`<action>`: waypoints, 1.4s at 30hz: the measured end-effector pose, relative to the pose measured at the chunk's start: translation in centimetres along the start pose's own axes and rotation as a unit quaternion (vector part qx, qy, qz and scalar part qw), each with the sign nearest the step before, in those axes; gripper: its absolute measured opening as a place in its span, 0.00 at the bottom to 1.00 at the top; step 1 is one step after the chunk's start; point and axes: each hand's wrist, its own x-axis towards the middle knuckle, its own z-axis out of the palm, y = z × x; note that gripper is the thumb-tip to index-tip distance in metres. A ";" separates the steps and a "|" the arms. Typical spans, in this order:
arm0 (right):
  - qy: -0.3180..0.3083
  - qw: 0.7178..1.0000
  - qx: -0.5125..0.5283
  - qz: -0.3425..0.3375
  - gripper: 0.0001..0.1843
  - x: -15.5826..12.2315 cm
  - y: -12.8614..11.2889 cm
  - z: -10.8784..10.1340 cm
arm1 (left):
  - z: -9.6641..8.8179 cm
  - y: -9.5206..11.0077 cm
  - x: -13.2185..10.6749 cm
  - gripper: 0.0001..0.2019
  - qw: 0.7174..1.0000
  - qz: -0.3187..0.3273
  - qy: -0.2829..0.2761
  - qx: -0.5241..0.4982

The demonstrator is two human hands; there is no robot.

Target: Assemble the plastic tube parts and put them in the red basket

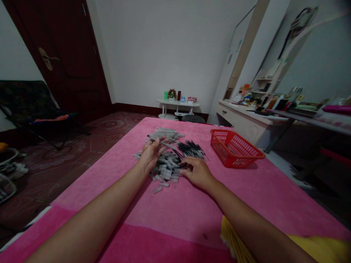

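My left hand (152,153) is closed on a slim pen (168,145), whose far end points right toward the dark refills. Just over the right side of a heap of translucent pen caps (166,172), my right hand (199,173) is curled with thumb and fingertips drawn together. Anything pinched there is too small to make out. Beyond the left hand lies a stack of clear pen barrels (171,134). Black-tipped ink refills (191,149) are bunched just past the right hand. A few caps lie loose at the near side of the heap.
A red plastic basket (233,155) stands on the pink tablecloth (164,219) to the right. Yellow cloth (237,241) hangs by my right forearm. A dresser (244,117) with bottles is at the right, a small white table (178,103) by the wall, and a folding chair (35,109) at left.
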 end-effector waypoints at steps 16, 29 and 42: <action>-0.014 1.000 0.006 0.021 0.10 0.1 0.1 -0.1 | 0.1 -0.4 -0.2 0.06 1.000 0.002 -0.027 0.008; 0.158 0.986 0.030 0.052 0.09 0.4 0.0 -0.7 | 0.7 -0.7 -0.9 0.14 0.996 0.003 -0.069 0.061; 0.194 0.981 0.004 0.004 0.05 0.1 -0.7 -1.4 | 2.0 -1.5 -2.1 0.18 0.996 -0.015 -0.072 0.058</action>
